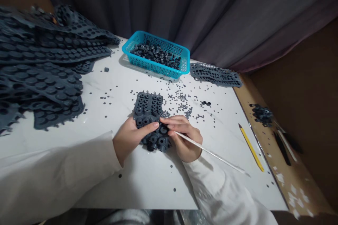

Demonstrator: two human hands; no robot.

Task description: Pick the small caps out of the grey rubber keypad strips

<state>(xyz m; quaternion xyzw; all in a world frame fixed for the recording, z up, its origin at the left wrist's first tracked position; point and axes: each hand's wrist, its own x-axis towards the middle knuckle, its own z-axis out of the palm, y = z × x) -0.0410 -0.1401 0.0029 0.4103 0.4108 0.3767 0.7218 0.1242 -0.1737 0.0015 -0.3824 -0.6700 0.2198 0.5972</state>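
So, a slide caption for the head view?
Left hand holds a dark studded sheet; right hand grips a white stick.

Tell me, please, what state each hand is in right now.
Left hand: closed on the dark studded sheet.
Right hand: closed, holding the thin white stick.

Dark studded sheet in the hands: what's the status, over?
Left hand gripping studded sheet. Right hand at its edge, holding thin white stick. Small dark discs scattered nearby, not blocking the hands.
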